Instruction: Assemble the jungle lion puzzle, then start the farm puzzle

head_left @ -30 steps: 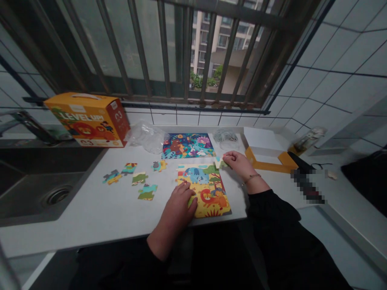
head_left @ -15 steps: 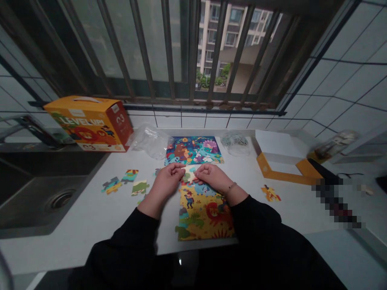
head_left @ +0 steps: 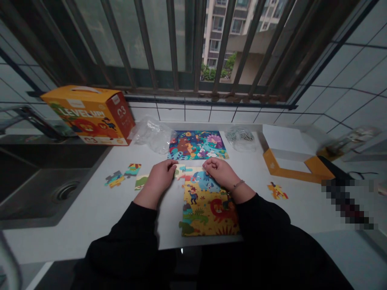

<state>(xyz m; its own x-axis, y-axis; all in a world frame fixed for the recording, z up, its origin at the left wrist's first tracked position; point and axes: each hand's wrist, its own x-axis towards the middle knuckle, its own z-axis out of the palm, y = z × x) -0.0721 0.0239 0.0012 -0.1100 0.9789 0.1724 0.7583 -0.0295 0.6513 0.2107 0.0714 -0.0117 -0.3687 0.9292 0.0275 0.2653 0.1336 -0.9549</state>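
A partly joined jigsaw puzzle (head_left: 199, 215) lies before me, showing a red lion, a small figure and blue elephants. Pinched at its upper left corner is a cream-and-green puzzle piece (head_left: 178, 172), held by my closed left hand (head_left: 161, 176). My right hand (head_left: 222, 174) is closed too, fingers curled over the puzzle's upper edge; whatever is under its fingertips is hidden. Left of my left hand lie a green-and-cream piece (head_left: 140, 182), partly covered, a red-and-yellow striped piece (head_left: 133, 169) and grey-and-yellow pieces (head_left: 115, 179). An orange piece (head_left: 277, 190) lies far right.
Behind sit a dark blue animal puzzle (head_left: 198, 145), a clear plastic bag (head_left: 154, 135) and another bag (head_left: 241, 137). An orange box (head_left: 87, 114) stands beside the sink (head_left: 39, 213). On the right is an open white-and-orange box (head_left: 290, 171).
My hands have moved apart. The left keeps a piece at the puzzle's upper left corner, while the right has let go of the cream piece and shifted right. The view has tilted slightly.
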